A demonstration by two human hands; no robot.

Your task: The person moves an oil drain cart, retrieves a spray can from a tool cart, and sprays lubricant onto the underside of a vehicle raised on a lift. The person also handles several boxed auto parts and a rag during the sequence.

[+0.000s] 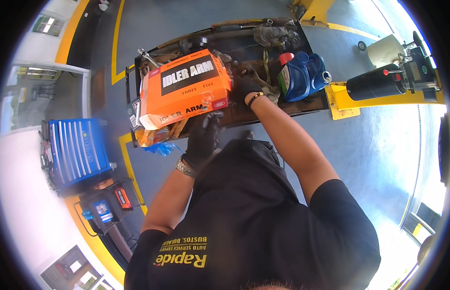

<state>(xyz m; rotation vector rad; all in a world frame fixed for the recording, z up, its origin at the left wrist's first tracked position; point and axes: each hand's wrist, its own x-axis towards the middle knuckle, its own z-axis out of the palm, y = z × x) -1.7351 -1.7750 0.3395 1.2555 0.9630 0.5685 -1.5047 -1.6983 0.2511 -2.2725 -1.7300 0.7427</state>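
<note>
My left hand (202, 137), in a black glove, is just below the near edge of an orange and black cardboard box (186, 92). Its fingers are curled together, and whatever they may hold is hidden. The box lies tilted over the left part of a dark metal tray cart (302, 107). Right of the box, my right hand (247, 87), also gloved in black, reaches down among dark, greasy parts in the cart; its fingers blend into them. Two blue plastic jugs (298, 75), one with a red cap, stand right of that hand.
A crumpled grey rag (271, 36) lies at the cart's far right. Wrenches (148, 58) and a blue plastic bag (162, 148) are by the box. A blue tool chest (77, 150) stands left. On the right are a yellow lift base (346, 104) and a black cylinder (375, 83).
</note>
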